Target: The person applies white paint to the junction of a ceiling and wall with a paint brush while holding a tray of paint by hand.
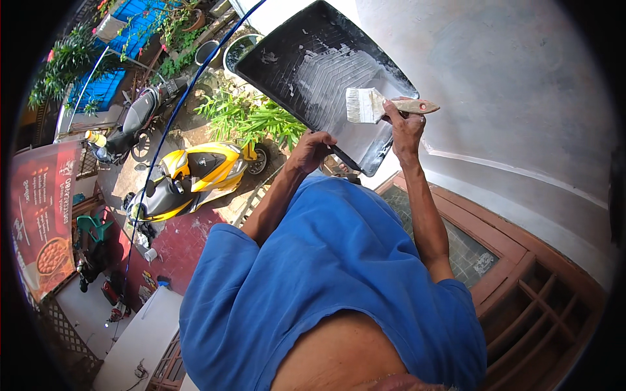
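Observation:
My left hand (312, 151) grips the near left edge of a black paint tray (274, 68), thumb over the rim. The tray is tilted, with a ribbed slope and whitish paint smeared over its middle and lower end. In my right hand (407, 130) is a wide paintbrush (366, 105), held by its worn wooden handle. White paint coats its bristles and ferrule, which point left over the tray's lower part. I cannot tell whether the bristles touch the tray. My fingers close round the handle near the tray's right edge.
To the right rises a patchy grey-white wall (495, 85), with a brown wooden window frame (515, 260) below it. A blue cable (171, 120) crosses on the left. Far below stand a yellow scooter (208, 171), a dark motorcycle (140, 114), green plants (251, 117) and a red banner (44, 218).

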